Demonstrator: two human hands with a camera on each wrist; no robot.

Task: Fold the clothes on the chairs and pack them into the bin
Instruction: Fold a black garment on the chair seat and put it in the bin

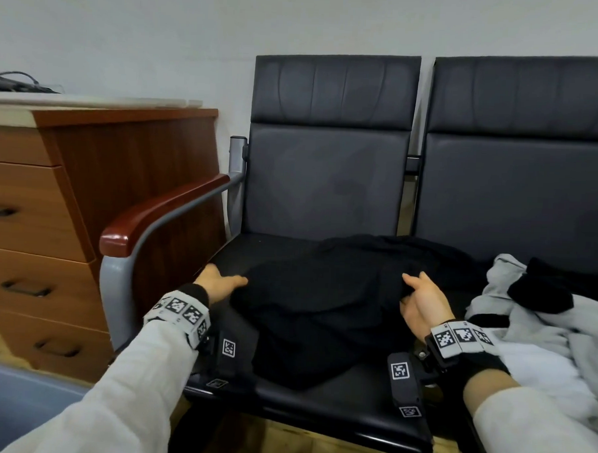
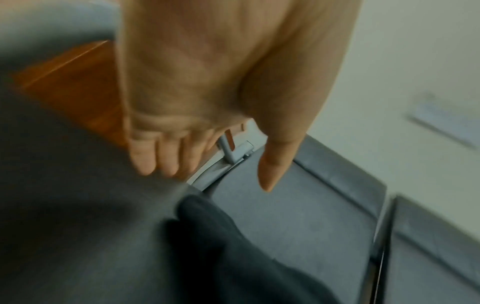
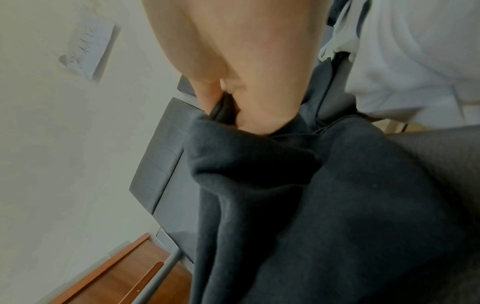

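Both hands work at a black garment (image 1: 318, 306) spread on the seat of the left chair (image 1: 327, 179). At the garment's left edge the left hand (image 1: 220, 281) lies flat, fingers (image 2: 155, 156) straight and thumb spread, gripping nothing. At its right edge the right hand (image 1: 424, 300) pinches a fold of the cloth between thumb and fingers (image 3: 207, 92). Just right of the right hand, a heap of grey and black clothes (image 1: 543, 326) lies on the next chair (image 1: 518, 188). Left of the left hand stands a wooden drawer unit (image 1: 51, 215); below that forearm shows a blue bin rim (image 1: 26, 396).
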